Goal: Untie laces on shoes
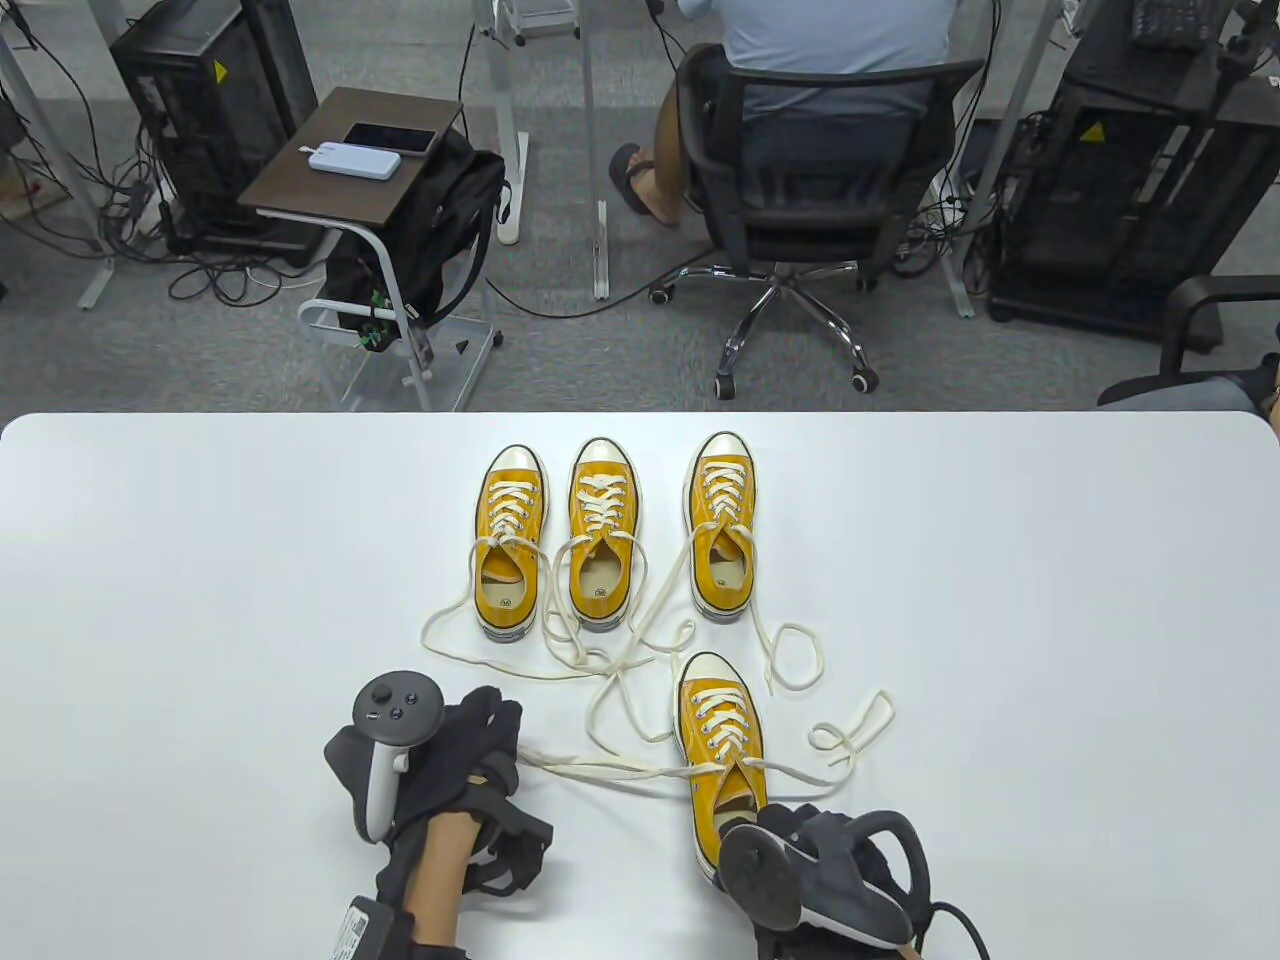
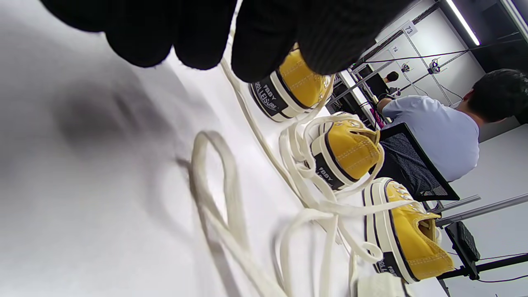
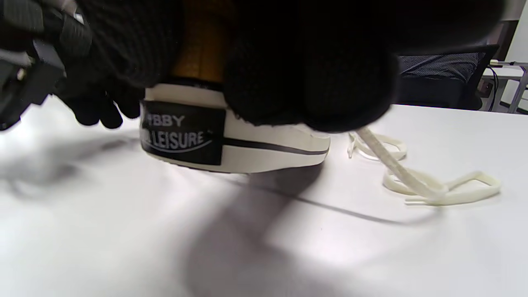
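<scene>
White table point(image 1: 200, 600) seen in the foreground. Behind it, a person in a light blue shirt point(image 1: 835, 35) is seated on a black mesh office chair point(image 1: 800, 200), sandal point(image 1: 640, 180) on grey carpet. At left, a small brown side table point(image 1: 300, 170) is topped with a phone point(image 1: 390, 137) beside a power bank point(image 1: 353, 160); a black backpack point(image 1: 440, 230) is hung beside it. Black PC towers point(image 1: 215, 100) are placed at both sides.

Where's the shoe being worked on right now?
In the table view the near shoe sits alone, right of centre, in front of the row of three, its heel under the right hand.
</scene>
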The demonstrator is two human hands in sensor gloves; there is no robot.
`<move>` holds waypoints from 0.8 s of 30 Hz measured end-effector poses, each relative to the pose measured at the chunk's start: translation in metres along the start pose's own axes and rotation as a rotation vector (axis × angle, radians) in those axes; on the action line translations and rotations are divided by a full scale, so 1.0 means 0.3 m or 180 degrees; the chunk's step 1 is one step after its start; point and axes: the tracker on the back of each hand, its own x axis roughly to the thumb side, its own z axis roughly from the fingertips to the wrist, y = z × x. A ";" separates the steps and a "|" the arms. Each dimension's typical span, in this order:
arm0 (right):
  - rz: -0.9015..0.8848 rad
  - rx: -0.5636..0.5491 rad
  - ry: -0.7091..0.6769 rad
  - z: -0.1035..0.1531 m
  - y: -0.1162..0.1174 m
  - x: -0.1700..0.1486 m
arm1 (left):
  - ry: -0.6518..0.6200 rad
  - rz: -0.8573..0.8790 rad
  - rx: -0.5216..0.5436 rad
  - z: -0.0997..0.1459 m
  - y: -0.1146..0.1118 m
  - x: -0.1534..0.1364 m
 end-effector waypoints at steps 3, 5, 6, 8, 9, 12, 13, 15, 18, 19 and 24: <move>-0.0128 -0.0190 0.0035 0.016 -0.046 -0.018 | 0.0002 0.0010 0.0006 0.000 0.002 0.000; -0.0295 -0.0387 0.0117 0.028 -0.094 -0.034 | 0.0004 0.0018 0.0009 -0.001 0.004 -0.001; -0.0368 -0.0457 0.0174 0.030 -0.117 -0.042 | 0.0003 0.0020 0.0012 -0.001 0.005 -0.001; -0.0438 -0.0597 0.0239 0.031 -0.163 -0.068 | 0.0006 0.0022 0.0013 -0.001 0.005 -0.001; -0.0461 -0.0649 0.0272 0.029 -0.179 -0.079 | 0.0007 0.0023 0.0012 -0.001 0.005 -0.001; -0.0441 -0.0850 0.0404 0.021 -0.239 -0.122 | 0.0007 0.0024 0.0015 -0.001 0.007 -0.001; -0.0452 -0.0916 0.0458 0.013 -0.258 -0.138 | 0.0008 0.0026 0.0016 0.000 0.008 -0.001; -0.0437 -0.0975 0.0550 -0.008 -0.289 -0.167 | 0.0005 0.0029 0.0017 -0.001 0.008 -0.001; -0.0379 -0.1058 0.0689 -0.064 -0.331 -0.215 | 0.0008 0.0029 0.0019 -0.001 0.009 -0.002; -0.0357 -0.1047 0.0740 -0.082 -0.339 -0.227 | 0.0006 0.0029 0.0020 -0.001 0.009 -0.002; -0.0205 -0.0950 0.0999 -0.229 -0.362 -0.316 | 0.0011 0.0030 0.0015 -0.001 0.011 -0.003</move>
